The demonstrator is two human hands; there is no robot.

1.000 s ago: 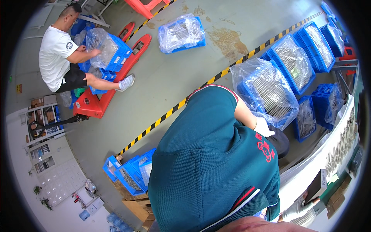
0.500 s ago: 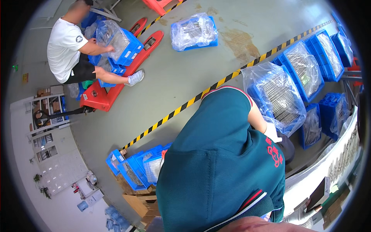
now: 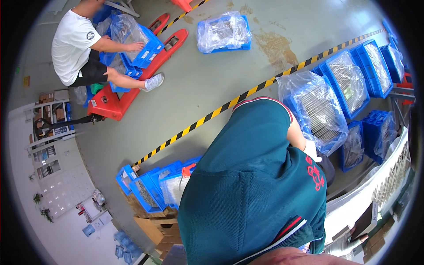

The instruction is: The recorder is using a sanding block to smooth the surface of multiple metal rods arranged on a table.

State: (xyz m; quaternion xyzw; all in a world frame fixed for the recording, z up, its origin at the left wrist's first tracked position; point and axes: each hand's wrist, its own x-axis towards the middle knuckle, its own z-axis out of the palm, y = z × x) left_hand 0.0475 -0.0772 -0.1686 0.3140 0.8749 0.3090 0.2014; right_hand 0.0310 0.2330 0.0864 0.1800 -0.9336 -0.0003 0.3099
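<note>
A green short-sleeved shirt covers much of the lower middle, with my left arm bent down beyond its sleeve. My left hand, in a white glove or covering, is low beside the near corner of a blue crate. Its fingers are hidden behind the shirt, so I cannot tell whether it touches the crate. Inside that crate lie many thin metal rods in a loose clear plastic bag. My right hand is out of sight.
More blue crates with bagged parts stand at right. Yellow-black floor tape runs diagonally. A co-worker handles bagged crates on a red pallet jack. One crate sits alone. Lower left, crates rest on a pallet.
My view has shifted slightly, showing more of the lower-left crates and an orange-red item on them. The co-worker's hand now lies flatter across the bag. My left hand stays beside the crate.
</note>
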